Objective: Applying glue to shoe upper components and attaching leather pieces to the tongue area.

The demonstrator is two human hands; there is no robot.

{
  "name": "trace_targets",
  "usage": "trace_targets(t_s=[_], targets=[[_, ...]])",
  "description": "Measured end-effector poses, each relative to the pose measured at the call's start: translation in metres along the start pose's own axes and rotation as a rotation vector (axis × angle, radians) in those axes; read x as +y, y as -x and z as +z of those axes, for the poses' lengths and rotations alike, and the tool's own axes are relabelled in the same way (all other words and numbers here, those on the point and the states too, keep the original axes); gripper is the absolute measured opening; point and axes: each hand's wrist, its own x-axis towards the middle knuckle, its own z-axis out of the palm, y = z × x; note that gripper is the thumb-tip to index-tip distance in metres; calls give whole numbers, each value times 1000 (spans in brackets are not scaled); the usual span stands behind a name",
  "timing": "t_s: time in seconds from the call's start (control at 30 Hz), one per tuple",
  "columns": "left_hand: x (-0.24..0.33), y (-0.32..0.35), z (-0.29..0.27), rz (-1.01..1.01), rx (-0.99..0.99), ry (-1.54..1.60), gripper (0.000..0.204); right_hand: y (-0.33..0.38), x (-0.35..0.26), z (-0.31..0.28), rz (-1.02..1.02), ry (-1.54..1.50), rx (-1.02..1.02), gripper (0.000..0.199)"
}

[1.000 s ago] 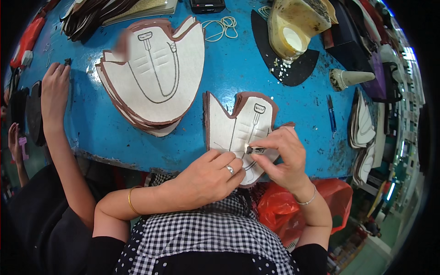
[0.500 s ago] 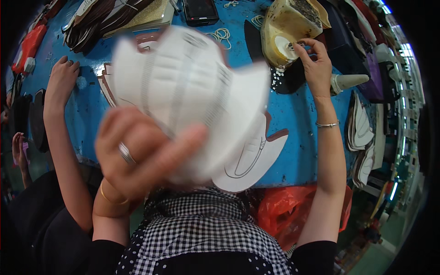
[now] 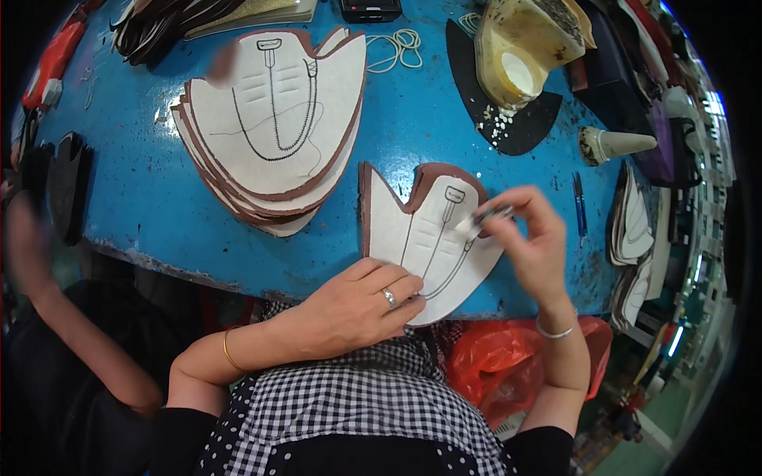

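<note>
Head view: stack of white, brown-edged, curved sheet pieces with dark line patterns lies at the lower centre of the frame, on the blue, scuffed tabletop, its rounded end reaching the front edge.

Left hand: laid palm down over the lower left of this stack, fingers together and slightly bent. Whether the thumb clamps the edge underneath cannot be told.

Right hand: pinches a small, dark, metallic-looking tool with a whitish tip between thumb and fingers, above the right half of the top piece. Blur hides whether the tip touches it.

A taller stack of similar white, brown-edged pieces, with a loose thread on top, lies at the upper left. At the upper right, a yellowed, stained container with a white-filled cup stands near white crumbs on a black flat sheet.

Possible faults:
- Stray marks, if the tip swings off line or its whitish matter is wet.
- Slipping of the stack, if the left hand's pressure eases, since the end lies at the tabletop edge.
- Smearing, if fingers drag across a freshly marked area.
</note>
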Motion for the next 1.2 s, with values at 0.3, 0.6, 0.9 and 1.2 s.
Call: trace_targets(t_s=[0.3, 0.6, 0.9, 1.2], targets=[[5, -3, 0, 48, -79, -149, 37, -5, 22, 24, -383, 370, 114, 20], [7, -11, 1, 60, 2, -244, 29, 19, 8, 24, -576, 456, -11, 19], [17, 1, -87, 175, 441, -479, 29, 28, 24, -3, -168, -307, 353, 16], [-3, 6, -41, -6, 140, -46, 37, 25, 22, 34, -186, 125, 95, 19]])
